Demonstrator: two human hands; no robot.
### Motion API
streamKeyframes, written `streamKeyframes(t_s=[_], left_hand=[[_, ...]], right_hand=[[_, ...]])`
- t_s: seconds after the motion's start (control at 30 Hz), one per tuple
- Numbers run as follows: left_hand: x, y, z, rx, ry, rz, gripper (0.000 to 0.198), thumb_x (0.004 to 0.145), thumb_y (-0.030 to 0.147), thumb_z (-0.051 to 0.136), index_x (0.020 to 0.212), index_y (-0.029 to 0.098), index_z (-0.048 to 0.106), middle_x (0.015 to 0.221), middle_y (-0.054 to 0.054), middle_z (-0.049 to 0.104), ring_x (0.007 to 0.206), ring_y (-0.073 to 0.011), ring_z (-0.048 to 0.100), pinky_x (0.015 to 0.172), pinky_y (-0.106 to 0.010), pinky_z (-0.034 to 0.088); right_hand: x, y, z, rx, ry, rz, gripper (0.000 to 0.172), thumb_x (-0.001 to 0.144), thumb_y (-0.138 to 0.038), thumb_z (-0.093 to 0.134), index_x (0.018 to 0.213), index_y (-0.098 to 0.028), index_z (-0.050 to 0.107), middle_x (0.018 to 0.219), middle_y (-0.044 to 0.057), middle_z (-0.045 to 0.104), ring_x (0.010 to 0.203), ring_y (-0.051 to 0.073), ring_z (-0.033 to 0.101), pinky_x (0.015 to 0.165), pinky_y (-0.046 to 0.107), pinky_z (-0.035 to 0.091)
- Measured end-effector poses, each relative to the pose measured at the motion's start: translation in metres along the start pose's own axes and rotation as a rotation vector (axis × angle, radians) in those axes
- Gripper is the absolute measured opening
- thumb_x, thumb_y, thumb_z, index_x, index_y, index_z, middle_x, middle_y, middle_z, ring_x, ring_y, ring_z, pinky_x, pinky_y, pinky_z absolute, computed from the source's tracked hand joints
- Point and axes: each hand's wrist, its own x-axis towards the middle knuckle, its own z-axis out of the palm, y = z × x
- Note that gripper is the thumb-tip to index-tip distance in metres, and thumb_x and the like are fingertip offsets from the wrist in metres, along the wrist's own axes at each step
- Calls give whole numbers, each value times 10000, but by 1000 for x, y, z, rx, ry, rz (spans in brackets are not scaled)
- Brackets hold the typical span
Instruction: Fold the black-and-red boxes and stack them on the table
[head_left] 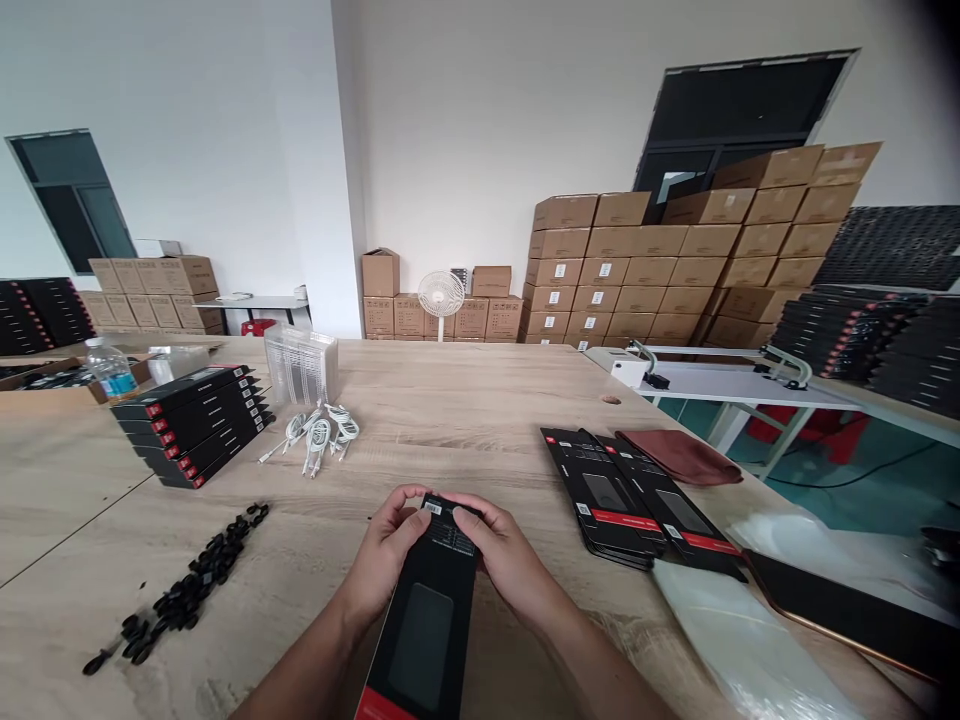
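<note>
Both my hands hold a long black retail box [427, 620] with a red stripe at its near end, lying lengthwise over the wooden table [465, 420]. My left hand [386, 560] grips the far end from the left, thumb on the top flap. My right hand [502, 560] grips the same end from the right, fingers curled over the flap with the barcode label.
A pile of small black parts [187, 590] lies at left, a stack of black boxes [191, 420] behind it, white coiled cables [319, 432] and clear plastic trays [300, 365] beyond. Two flat black boxes [630, 500], a brown cloth [682, 455] and a plastic sheet [742, 640] lie at right. Cardboard cartons [675, 270] stand behind.
</note>
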Motion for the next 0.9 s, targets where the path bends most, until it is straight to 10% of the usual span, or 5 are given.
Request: streamKeyframes(t_s=[0.27,0.5,0.63,0.9], left_hand=[[3,7,-5,20,5,-172,453,793,481,619,1141,195,572,843,-23,647,707,-134,601,638,-247,453],[-8,16,-5,786,-81,230,622,629,379,772,1205,225,594,1240,-89,574,1127,-258,535,1012,-374,417],[-10,12,1,1125,-72,310,892,583,316,776,1396,231,419,1391,-107,456,1268,-297,410,1123,-424,328],[-7,13,-1,1050,-1,261,841,584,216,737,1359,293,421,1326,-62,448,1223,-234,445,1098,-365,368]], right_hand=[[12,2,-23,-11,421,-42,512,775,-537,579,1101,-149,655,618,-14,555,474,110,430,355,206,341],[23,12,-52,-96,676,-56,639,720,-594,556,1142,-122,643,659,17,597,476,135,459,380,250,394],[28,17,-59,-136,704,-86,680,725,-624,548,1173,-121,642,639,24,622,465,146,472,404,269,418],[26,13,-54,-57,663,-121,711,709,-653,568,1187,-131,636,856,69,699,537,151,514,422,269,451]])
